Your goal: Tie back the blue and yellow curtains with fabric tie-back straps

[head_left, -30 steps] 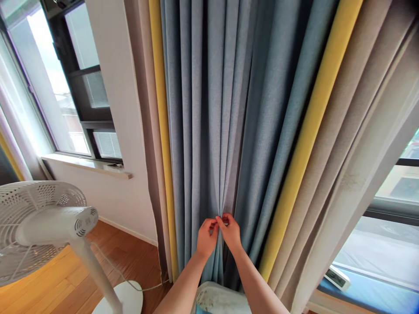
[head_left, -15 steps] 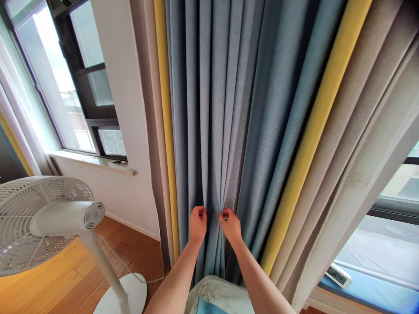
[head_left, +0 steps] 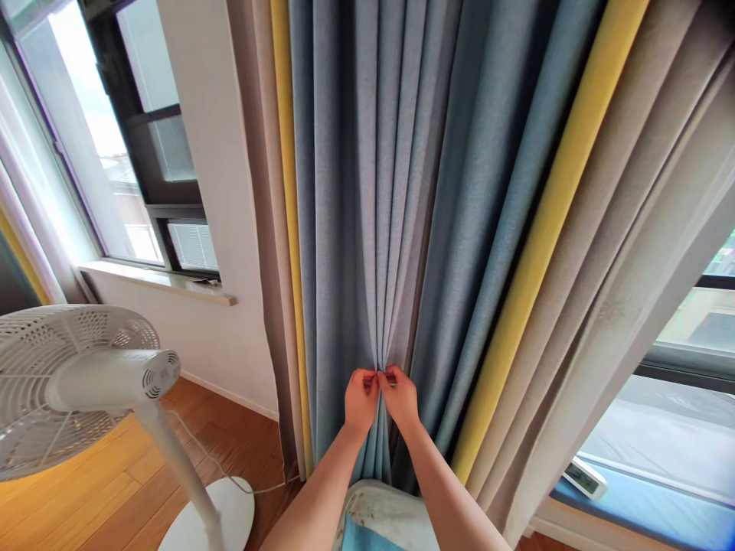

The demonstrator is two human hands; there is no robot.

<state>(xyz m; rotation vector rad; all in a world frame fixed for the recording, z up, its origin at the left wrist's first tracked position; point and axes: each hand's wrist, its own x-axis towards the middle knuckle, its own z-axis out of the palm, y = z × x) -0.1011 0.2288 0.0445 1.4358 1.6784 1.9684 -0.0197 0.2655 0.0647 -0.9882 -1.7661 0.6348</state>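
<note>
A long blue-grey curtain (head_left: pixel 338 229) hangs in vertical folds in front of me. My left hand (head_left: pixel 361 398) pinches a fold of it between thumb and fingers, low in the middle of the view. Right beside it, my right hand (head_left: pixel 399 396) is closed on gathered folds of the same curtain. The fingertips of both hands meet or nearly meet, and the pleats converge at them. Yellow (head_left: pixel 551 222) and beige (head_left: pixel 609 229) curtain bands hang to the right, with narrower ones at the left.
At the left stands a white fan (head_left: pixel 109 383) with a round base and a cord on the wooden floor (head_left: pixel 115 490). A patterned padded surface (head_left: pixel 396 501) lies below my hands. A small white digital device (head_left: pixel 586 478) sits at the lower right. Windows show on both sides.
My left hand has moved right, up against my right hand, bringing its fold along. The pleats between the hands are drawn together, and the cloth on the left is spread flatter.
</note>
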